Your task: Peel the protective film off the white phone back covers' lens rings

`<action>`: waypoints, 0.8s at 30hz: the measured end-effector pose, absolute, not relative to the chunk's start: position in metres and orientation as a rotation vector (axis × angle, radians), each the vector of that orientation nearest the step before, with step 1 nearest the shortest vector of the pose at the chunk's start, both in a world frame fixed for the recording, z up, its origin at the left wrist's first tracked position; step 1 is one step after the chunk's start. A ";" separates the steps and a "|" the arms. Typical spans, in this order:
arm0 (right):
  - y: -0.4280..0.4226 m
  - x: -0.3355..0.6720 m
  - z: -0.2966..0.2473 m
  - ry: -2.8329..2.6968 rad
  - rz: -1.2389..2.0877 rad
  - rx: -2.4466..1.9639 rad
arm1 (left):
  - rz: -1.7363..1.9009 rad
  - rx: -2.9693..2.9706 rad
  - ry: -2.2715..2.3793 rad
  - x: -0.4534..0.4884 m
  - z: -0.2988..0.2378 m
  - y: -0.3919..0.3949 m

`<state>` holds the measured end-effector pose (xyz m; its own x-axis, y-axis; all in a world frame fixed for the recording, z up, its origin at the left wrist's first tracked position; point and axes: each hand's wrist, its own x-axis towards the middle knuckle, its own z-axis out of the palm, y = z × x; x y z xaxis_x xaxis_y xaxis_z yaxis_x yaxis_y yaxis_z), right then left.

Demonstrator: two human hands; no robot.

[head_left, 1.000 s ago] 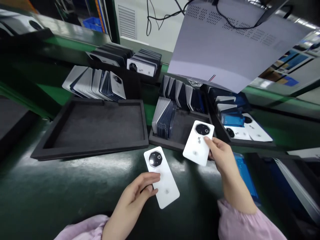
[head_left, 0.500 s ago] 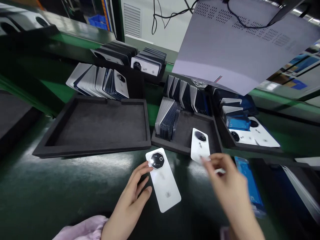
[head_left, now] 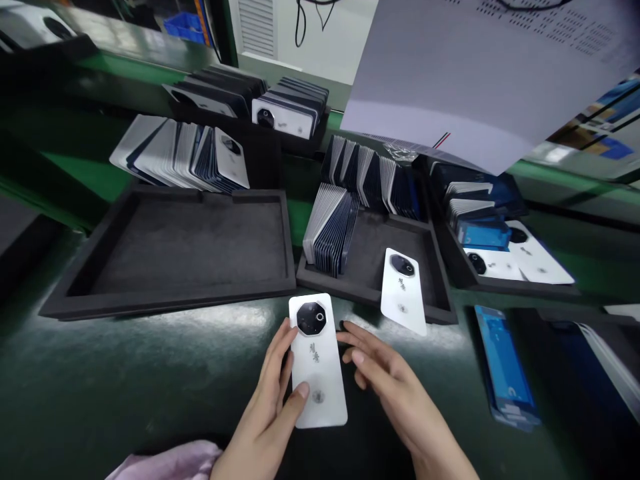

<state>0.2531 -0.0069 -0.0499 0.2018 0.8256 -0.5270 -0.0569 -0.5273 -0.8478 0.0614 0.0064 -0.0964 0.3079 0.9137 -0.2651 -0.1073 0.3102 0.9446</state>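
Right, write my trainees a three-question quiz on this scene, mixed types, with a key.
1. True or false: the left hand touches a white panel.
2. What lies across the front rim of the middle tray? (a) a cable (b) a second white panel (c) a blue basket
3. Fill in: right of the right hand, a flat ____ item lies on the table.
Key: 1 true; 2 b; 3 blue.

Dark green worktop [head_left: 150, 373] and white wall [head_left: 345, 40].
Beyond the far edge, the wall carries a louvred vent [head_left: 257, 28]; light reflects in pale patches off the worktop.
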 end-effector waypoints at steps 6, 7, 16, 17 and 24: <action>-0.006 0.234 -0.062 -0.874 1.457 -1.656 | 0.799 0.895 0.987 0.054 -0.088 0.015; -0.007 0.231 -0.061 -0.906 1.445 -1.667 | 0.790 0.868 0.986 0.052 -0.084 0.019; -0.021 0.215 -0.045 -1.143 1.013 -1.827 | 0.517 0.891 0.976 0.038 -0.060 0.038; -0.021 0.212 -0.044 -1.187 0.818 -1.860 | 0.519 0.912 0.982 0.038 -0.059 0.036; -0.025 0.195 -0.034 -1.362 0.256 -1.910 | 0.546 1.306 0.901 0.039 -0.049 0.031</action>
<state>0.1947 -0.0250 -0.0336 0.4101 0.8752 0.2567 0.7224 -0.1398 -0.6772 0.0392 0.0313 -0.0494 0.5636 0.7863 -0.2532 0.1392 0.2118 0.9674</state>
